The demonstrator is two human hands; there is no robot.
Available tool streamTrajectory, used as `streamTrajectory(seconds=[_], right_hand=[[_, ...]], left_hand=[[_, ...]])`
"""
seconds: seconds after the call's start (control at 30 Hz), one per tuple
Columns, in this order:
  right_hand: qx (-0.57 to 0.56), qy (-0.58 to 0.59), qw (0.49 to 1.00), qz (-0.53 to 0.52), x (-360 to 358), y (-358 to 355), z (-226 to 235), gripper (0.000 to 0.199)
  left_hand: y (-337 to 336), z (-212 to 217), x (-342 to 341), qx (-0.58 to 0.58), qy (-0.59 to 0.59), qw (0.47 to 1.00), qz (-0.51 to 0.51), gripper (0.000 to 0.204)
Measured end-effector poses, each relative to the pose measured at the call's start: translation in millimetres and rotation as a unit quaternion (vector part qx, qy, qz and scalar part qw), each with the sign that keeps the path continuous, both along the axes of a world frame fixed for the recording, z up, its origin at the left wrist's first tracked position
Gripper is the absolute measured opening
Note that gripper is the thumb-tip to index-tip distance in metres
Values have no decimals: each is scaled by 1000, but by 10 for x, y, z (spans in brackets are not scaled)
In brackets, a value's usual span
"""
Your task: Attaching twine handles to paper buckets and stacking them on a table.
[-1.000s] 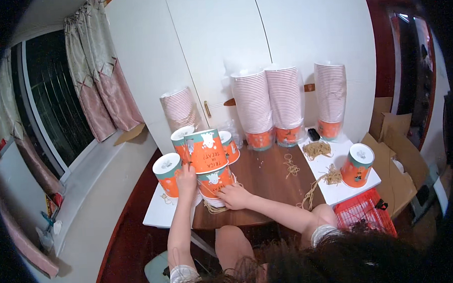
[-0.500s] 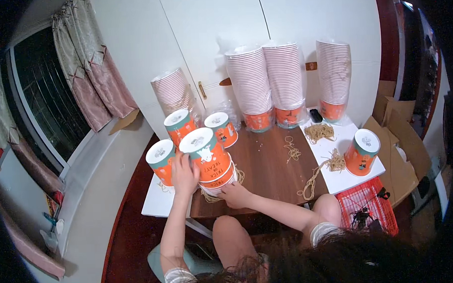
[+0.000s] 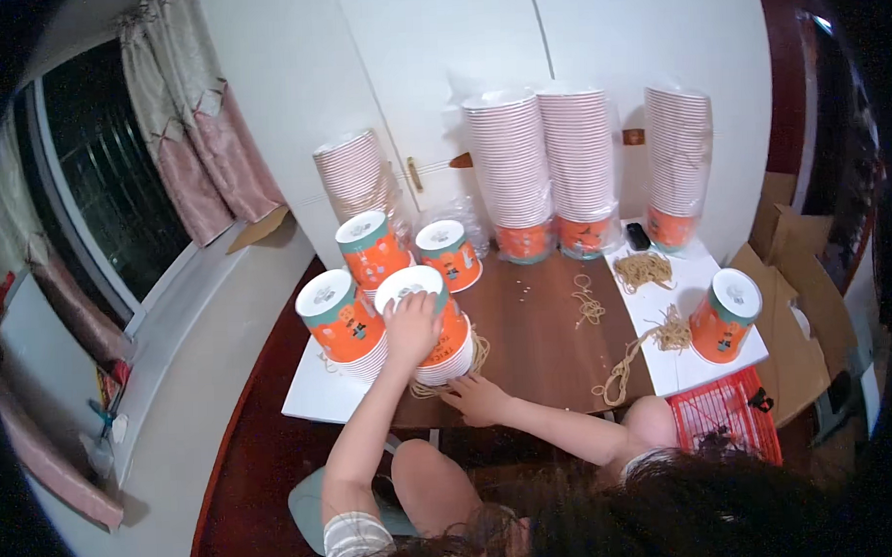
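Note:
An upside-down stack of orange-and-teal paper buckets (image 3: 453,349) stands at the table's near edge, close in front of me. My left hand (image 3: 411,329) lies over its near side, fingers laid flat on the white base at the top. Beside the stack's lower rims, my right hand (image 3: 478,400) rests low on the wood with fingers stretched out and apart. Tan elastic loops (image 3: 482,351) lie round the foot of this stack, partly hidden under it. Left of it stands another inverted bucket stack (image 3: 342,326); behind are two more, one taller stack (image 3: 374,252) and one shorter bucket (image 3: 449,257).
Tall bagged bucket stacks (image 3: 509,168) line the back against white cupboard doors. On the white right-hand section lie tan elastic bundles (image 3: 644,270), a small black object (image 3: 638,235) and an inverted bucket (image 3: 724,318). A red basket (image 3: 731,416) and cardboard box (image 3: 812,354) stand right.
My left hand has moved from the stack's left side onto its top. The near stack has settled lower and upright. My right hand's fingers have come off the rims and spread.

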State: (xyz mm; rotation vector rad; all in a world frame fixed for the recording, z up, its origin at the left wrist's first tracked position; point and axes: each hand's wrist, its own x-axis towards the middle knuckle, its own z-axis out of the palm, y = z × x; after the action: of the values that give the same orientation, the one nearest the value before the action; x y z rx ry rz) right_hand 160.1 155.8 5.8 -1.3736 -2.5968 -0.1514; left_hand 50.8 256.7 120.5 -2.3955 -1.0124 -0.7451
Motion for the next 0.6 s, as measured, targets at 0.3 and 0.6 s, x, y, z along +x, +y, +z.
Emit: streamTrajectory(seconds=[0.3, 0.6], right_hand=[[-104, -3, 980, 167, 440, -485, 323, 48], [-134, 68, 984, 94, 686, -389, 200, 43]], left_hand=[[132, 196, -606, 29, -124, 991, 44, 49], [197, 229, -1344, -38, -64, 974, 213, 35]])
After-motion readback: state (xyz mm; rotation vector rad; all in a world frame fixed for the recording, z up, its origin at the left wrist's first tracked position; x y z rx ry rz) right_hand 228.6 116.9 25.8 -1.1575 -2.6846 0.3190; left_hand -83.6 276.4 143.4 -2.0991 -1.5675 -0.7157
